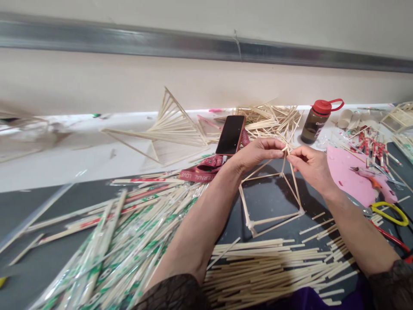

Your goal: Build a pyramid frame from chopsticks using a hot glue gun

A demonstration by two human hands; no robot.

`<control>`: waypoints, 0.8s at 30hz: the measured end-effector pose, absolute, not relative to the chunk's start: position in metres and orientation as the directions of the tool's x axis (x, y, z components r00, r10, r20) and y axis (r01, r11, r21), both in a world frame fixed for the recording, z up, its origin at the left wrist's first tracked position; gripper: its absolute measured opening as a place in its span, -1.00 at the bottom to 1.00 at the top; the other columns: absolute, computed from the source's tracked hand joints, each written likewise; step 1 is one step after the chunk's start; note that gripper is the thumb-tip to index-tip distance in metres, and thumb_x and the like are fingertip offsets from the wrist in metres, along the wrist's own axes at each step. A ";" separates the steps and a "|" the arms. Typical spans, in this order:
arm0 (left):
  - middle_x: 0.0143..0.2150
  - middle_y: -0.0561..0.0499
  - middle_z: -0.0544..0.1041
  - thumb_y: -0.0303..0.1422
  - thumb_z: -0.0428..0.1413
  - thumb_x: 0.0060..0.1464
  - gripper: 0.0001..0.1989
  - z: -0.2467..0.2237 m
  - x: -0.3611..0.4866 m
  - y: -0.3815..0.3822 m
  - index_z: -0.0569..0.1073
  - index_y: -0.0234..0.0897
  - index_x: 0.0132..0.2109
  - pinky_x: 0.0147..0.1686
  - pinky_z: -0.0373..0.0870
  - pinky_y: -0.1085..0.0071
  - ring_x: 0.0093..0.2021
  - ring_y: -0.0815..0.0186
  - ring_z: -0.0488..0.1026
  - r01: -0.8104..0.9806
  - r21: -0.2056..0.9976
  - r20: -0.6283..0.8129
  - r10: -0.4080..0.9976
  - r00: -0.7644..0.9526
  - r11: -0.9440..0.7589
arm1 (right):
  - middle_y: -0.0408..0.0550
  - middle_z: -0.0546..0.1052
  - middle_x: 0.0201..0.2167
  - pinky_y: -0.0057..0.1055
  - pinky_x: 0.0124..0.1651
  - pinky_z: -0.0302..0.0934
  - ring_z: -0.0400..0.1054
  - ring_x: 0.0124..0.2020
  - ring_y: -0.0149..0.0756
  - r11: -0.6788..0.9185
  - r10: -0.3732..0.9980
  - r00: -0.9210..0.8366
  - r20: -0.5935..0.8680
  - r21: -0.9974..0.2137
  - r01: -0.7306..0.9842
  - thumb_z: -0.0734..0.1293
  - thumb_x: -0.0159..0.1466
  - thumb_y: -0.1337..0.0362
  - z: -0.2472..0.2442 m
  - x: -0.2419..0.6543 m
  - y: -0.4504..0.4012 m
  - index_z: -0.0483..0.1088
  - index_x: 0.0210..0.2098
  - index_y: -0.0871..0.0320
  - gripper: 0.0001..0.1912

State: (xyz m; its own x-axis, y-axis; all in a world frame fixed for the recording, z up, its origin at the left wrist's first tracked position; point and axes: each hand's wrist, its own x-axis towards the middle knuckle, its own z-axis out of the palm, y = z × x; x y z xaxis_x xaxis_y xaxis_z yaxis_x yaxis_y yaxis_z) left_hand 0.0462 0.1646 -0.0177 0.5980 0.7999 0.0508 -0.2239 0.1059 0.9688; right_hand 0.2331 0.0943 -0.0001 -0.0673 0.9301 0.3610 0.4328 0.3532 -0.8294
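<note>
Thin wooden sticks joined at their ends form a stick frame on the dark mat in front of me. My left hand pinches the frame's top joint from the left, thumb and fingers pressed together. From the right, my right hand pinches the same joint, its fingertips almost meeting the left ones. Whitish lumps show at several lower corners of the frame. Loose cut sticks lie in a dense pile on the near side of it.
Wrapped chopsticks cover the left of the mat. A phone, a lanyard and a red-capped bottle stand or lie behind. On the right are a pink glue gun and yellow-handled scissors. A twisted stick model is back left.
</note>
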 end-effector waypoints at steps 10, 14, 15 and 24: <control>-0.33 0.01 0.65 -0.27 0.50 -0.28 -0.67 -0.015 0.047 0.162 0.68 -0.31 -0.31 -0.03 0.37 0.32 -0.29 0.34 0.49 -0.203 0.975 0.042 0.813 0.581 0.094 | -0.24 0.45 -0.62 -0.45 -0.42 0.17 0.32 -0.58 -0.45 0.354 0.930 -0.067 0.361 -0.832 0.426 0.36 0.20 0.22 0.000 0.234 0.094 0.42 -0.49 0.12 -0.84; -0.34 0.00 0.66 -0.25 0.52 -0.31 -0.66 -0.014 0.048 0.162 0.69 -0.29 -0.33 -0.05 0.39 0.32 -0.30 0.33 0.51 -0.199 0.976 0.039 0.821 0.569 0.092 | -0.25 0.45 -0.63 -0.45 -0.41 0.18 0.33 -0.58 -0.45 0.344 0.934 -0.065 0.352 -0.832 0.436 0.37 0.21 0.23 0.001 0.233 0.094 0.42 -0.49 0.12 -0.84; -0.34 -0.01 0.67 -0.24 0.52 -0.32 -0.66 -0.014 0.048 0.162 0.70 -0.28 -0.33 -0.05 0.39 0.32 -0.30 0.33 0.51 -0.199 0.976 0.036 0.824 0.565 0.093 | -0.25 0.45 -0.63 -0.45 -0.41 0.18 0.32 -0.58 -0.45 0.339 0.936 -0.064 0.347 -0.833 0.438 0.37 0.21 0.23 0.001 0.233 0.093 0.42 -0.49 0.12 -0.83; -0.32 0.01 0.65 -0.30 0.54 -0.32 -0.57 -0.019 0.047 0.164 0.65 -0.31 -0.23 -0.05 0.42 0.33 -0.29 0.35 0.54 -0.243 0.961 0.031 0.823 0.567 0.131 | -0.25 0.44 -0.65 -0.45 -0.43 0.18 0.33 -0.61 -0.45 0.315 0.945 -0.052 0.324 -0.849 0.424 0.37 0.19 0.21 0.001 0.233 0.093 0.45 -0.48 0.12 -0.84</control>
